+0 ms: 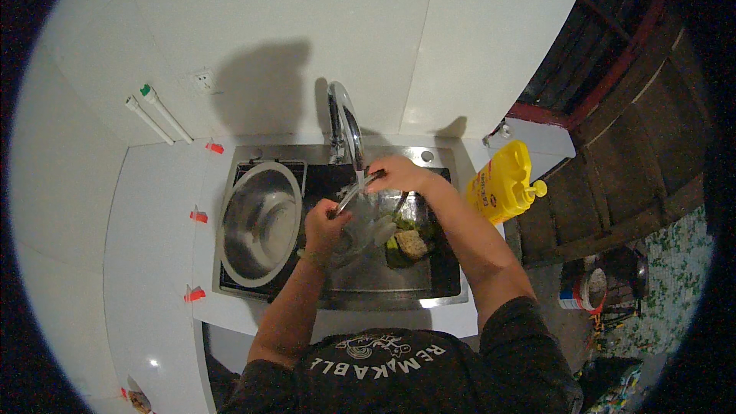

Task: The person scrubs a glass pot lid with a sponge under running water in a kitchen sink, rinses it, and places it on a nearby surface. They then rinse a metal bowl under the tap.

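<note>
Over the stainless steel sink (379, 282), my left hand (326, 230) and my right hand (399, 174) grip the two ends of a slender, shiny utensil (352, 195) with dark ends. Its exact kind is unclear. Water runs onto it from the spout of a chrome gooseneck faucet (346, 109). Below my hands is a blurred, translucent round thing, perhaps glass, partly hidden by my left hand. To its right in the sink lie a tan, sponge-like block (411, 244) and some green and yellow pieces (393, 243).
A steel basin (261, 224) rests tilted in the sink's left part. Right of the sink, a yellow pump bottle (501, 184) leans outward in view. Red tape marks (198, 217) dot the left counter (152, 241). White pipes (164, 118) rise against the wall.
</note>
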`<state>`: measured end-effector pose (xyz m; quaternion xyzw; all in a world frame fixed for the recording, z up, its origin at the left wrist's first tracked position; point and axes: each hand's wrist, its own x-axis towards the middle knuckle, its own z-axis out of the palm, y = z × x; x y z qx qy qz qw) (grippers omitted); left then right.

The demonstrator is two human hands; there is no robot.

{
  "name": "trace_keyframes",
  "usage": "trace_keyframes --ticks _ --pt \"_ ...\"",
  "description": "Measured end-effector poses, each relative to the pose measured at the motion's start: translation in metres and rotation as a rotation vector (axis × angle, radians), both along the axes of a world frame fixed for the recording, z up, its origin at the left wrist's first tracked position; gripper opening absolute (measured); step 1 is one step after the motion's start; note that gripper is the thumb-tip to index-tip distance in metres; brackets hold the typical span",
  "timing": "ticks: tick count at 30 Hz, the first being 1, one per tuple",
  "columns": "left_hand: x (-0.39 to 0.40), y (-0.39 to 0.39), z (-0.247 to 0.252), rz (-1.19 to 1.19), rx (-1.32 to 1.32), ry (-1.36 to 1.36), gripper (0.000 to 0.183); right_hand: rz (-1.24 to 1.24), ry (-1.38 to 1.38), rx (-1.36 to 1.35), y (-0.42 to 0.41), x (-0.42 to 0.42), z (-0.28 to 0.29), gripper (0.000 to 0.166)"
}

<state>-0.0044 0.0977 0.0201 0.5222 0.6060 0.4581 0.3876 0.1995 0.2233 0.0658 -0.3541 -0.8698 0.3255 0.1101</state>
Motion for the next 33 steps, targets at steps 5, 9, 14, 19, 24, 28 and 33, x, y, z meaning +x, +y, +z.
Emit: trace_keyframes --ticks 5,9,14,19,24,28,33 --pt "0.000 -0.020 0.000 0.062 -0.062 -0.182 0.022 -0.027 0.201 -0.254 0.016 0.019 -0.025 0.046" --pt "-0.002 -0.027 0.004 0.038 -0.087 -0.243 0.023 0.011 0.159 -0.219 0.016 0.014 -0.025 0.042" --pt "-0.016 -0.021 -0.026 -0.011 -0.061 -0.183 0.026 0.160 -0.014 -0.065 0.000 -0.016 -0.008 0.034" --pt "0.001 -0.010 0.002 -0.027 -0.052 0.247 0.036 0.294 -0.061 0.220 -0.024 -0.044 -0.011 0.025" --pt "0.002 -0.009 0.011 0.025 -0.023 0.270 0.039 0.276 -0.151 0.231 -0.029 -0.054 -0.001 0.028" --pt "-0.003 -0.020 0.011 0.056 -0.047 0.073 0.031 0.205 -0.132 0.091 -0.014 -0.033 0.003 0.031" --pt "-0.007 -0.028 -0.001 0.072 -0.055 -0.126 0.026 0.088 -0.021 -0.205 0.016 0.014 -0.017 0.033"
